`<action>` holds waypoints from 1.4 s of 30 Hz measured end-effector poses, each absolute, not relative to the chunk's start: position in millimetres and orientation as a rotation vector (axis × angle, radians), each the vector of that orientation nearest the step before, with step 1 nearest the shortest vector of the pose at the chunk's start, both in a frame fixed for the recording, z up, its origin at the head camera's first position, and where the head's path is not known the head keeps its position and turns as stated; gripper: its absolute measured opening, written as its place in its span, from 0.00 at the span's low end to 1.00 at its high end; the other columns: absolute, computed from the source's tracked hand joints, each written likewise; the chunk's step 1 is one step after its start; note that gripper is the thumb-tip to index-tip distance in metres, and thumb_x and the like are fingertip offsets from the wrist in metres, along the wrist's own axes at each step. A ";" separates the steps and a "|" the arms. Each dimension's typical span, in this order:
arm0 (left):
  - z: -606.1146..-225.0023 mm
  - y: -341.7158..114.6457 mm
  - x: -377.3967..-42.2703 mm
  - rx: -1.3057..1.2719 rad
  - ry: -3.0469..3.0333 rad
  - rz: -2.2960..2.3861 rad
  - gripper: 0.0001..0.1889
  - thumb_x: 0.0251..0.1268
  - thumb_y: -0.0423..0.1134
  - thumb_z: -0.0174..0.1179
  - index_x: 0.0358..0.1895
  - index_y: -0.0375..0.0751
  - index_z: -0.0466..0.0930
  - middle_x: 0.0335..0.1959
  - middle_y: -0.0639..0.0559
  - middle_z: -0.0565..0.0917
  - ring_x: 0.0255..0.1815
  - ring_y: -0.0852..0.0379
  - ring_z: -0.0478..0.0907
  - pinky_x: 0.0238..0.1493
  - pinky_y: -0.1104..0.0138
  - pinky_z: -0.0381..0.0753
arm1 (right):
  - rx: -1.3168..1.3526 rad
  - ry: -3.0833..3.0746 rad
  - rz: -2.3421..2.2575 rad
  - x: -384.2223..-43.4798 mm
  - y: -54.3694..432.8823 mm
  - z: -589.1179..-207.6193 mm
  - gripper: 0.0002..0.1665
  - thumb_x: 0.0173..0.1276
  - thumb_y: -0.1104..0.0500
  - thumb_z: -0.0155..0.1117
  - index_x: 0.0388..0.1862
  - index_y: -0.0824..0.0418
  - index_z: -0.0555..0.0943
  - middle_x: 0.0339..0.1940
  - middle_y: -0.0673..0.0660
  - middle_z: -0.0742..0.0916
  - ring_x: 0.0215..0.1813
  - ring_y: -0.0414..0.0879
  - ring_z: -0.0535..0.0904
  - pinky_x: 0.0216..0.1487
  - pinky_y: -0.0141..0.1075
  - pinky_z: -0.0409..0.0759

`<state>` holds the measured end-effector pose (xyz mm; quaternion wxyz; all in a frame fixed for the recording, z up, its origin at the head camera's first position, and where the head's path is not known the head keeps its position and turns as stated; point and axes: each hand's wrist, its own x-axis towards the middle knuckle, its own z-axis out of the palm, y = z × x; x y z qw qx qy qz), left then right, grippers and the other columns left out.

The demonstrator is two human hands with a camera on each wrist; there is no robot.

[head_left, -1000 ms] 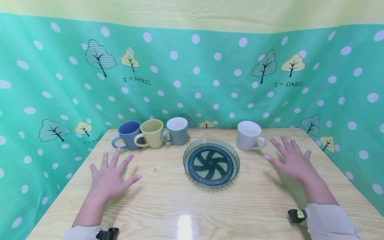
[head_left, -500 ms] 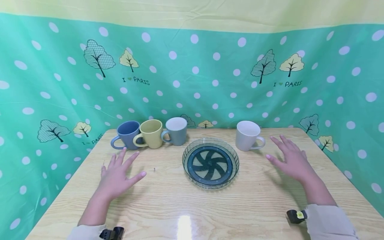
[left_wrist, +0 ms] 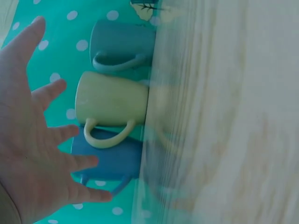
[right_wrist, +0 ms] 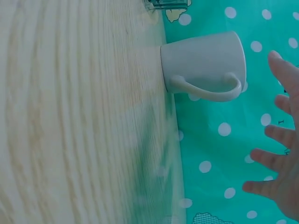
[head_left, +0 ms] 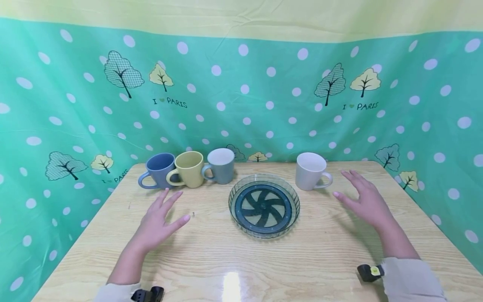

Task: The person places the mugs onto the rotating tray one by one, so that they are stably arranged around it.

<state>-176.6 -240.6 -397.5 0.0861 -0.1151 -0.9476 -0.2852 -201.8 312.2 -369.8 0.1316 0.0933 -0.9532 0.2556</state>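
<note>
My left hand (head_left: 155, 228) hovers over the table's left side with fingers spread, holding nothing. Just beyond its fingertips stand a blue mug (head_left: 160, 170), a yellow mug (head_left: 191, 170) and a grey-blue mug (head_left: 222, 166), lined up side by side at the back. In the left wrist view the yellow mug (left_wrist: 112, 99) faces the spread fingers, its handle toward the camera. My right hand (head_left: 370, 205), likewise bare, is held with straight fingers to the right of a white mug (head_left: 309, 172). That mug's handle points toward the hand; the right wrist view shows the white mug (right_wrist: 203, 63) apart from the fingers.
A round clear dish (head_left: 235, 209) with a dark pinwheel-like pattern inside sits mid-table, between the grey-blue and white mugs. Behind the wooden table (head_left: 294, 268) hangs a green dotted cloth (head_left: 260, 105) with printed trees, which also runs along both sides.
My left hand has moved to the right and turned somewhat, thumb toward the middle. The right hand has turned slightly with its fingers closer together. The mugs and dish stay put.
</note>
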 end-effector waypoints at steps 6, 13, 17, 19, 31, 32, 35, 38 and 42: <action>-396.1 -232.5 -177.6 -0.383 -2.768 -1.047 0.37 0.66 0.55 0.60 0.76 0.53 0.58 0.77 0.35 0.48 0.74 0.27 0.46 0.58 0.23 0.54 | 0.270 -2.710 0.744 -204.8 310.8 -373.3 0.45 0.69 0.43 0.63 0.77 0.58 0.58 0.75 0.73 0.59 0.69 0.79 0.54 0.57 0.79 0.55; -393.3 -224.7 -176.6 -0.420 -2.691 -1.221 0.35 0.68 0.49 0.60 0.76 0.52 0.58 0.77 0.39 0.50 0.74 0.31 0.47 0.61 0.25 0.53 | 0.277 -2.630 0.775 -205.8 308.8 -375.7 0.41 0.68 0.47 0.66 0.74 0.61 0.64 0.73 0.73 0.63 0.67 0.79 0.56 0.60 0.78 0.54; -394.5 -221.4 -176.8 -0.448 -2.644 -1.304 0.34 0.68 0.46 0.61 0.75 0.50 0.60 0.77 0.39 0.51 0.74 0.31 0.48 0.61 0.26 0.53 | 0.259 -2.598 0.784 -206.4 308.6 -378.1 0.39 0.67 0.48 0.67 0.72 0.63 0.67 0.72 0.73 0.65 0.68 0.78 0.57 0.62 0.77 0.53; -395.6 -219.6 -177.3 -0.459 -2.624 -1.343 0.33 0.68 0.44 0.61 0.74 0.49 0.62 0.76 0.39 0.52 0.74 0.32 0.49 0.61 0.26 0.55 | 0.245 -2.584 0.793 -206.6 308.3 -379.1 0.38 0.67 0.49 0.67 0.70 0.64 0.68 0.72 0.72 0.66 0.68 0.77 0.57 0.63 0.75 0.54; -401.1 -205.0 -180.9 -0.456 -2.484 -1.658 0.28 0.68 0.38 0.61 0.70 0.40 0.67 0.72 0.41 0.61 0.67 0.37 0.63 0.59 0.42 0.73 | 0.150 -2.532 0.887 -207.2 302.7 -379.5 0.32 0.66 0.55 0.69 0.65 0.68 0.72 0.68 0.70 0.72 0.65 0.69 0.68 0.57 0.61 0.75; -401.5 -203.5 -181.4 -0.456 -2.475 -1.679 0.27 0.68 0.37 0.61 0.69 0.40 0.68 0.71 0.42 0.62 0.67 0.37 0.64 0.59 0.45 0.74 | 0.138 -2.533 0.903 -207.3 302.2 -379.6 0.32 0.67 0.55 0.69 0.65 0.68 0.72 0.68 0.70 0.72 0.64 0.68 0.69 0.57 0.60 0.76; -402.9 -199.0 -182.8 -0.451 -2.458 -1.727 0.26 0.67 0.37 0.61 0.68 0.40 0.70 0.70 0.44 0.65 0.66 0.38 0.66 0.58 0.50 0.75 | 0.105 -2.532 0.945 -208.1 301.2 -380.6 0.32 0.67 0.55 0.68 0.65 0.68 0.72 0.67 0.70 0.72 0.61 0.68 0.72 0.56 0.59 0.77; -404.5 -195.1 -183.8 -0.446 -2.457 -1.760 0.26 0.68 0.38 0.62 0.68 0.41 0.70 0.70 0.44 0.65 0.67 0.38 0.66 0.59 0.48 0.75 | 0.082 -2.518 0.980 -209.4 300.7 -382.5 0.30 0.68 0.55 0.67 0.65 0.67 0.73 0.66 0.69 0.73 0.60 0.67 0.74 0.56 0.56 0.77; -406.3 -191.4 -184.2 -0.415 -2.448 -1.813 0.25 0.68 0.39 0.61 0.67 0.43 0.71 0.69 0.46 0.67 0.67 0.40 0.67 0.63 0.42 0.70 | 0.042 -2.499 1.023 -211.9 300.7 -385.5 0.29 0.68 0.54 0.67 0.64 0.67 0.74 0.65 0.68 0.75 0.60 0.65 0.75 0.55 0.51 0.78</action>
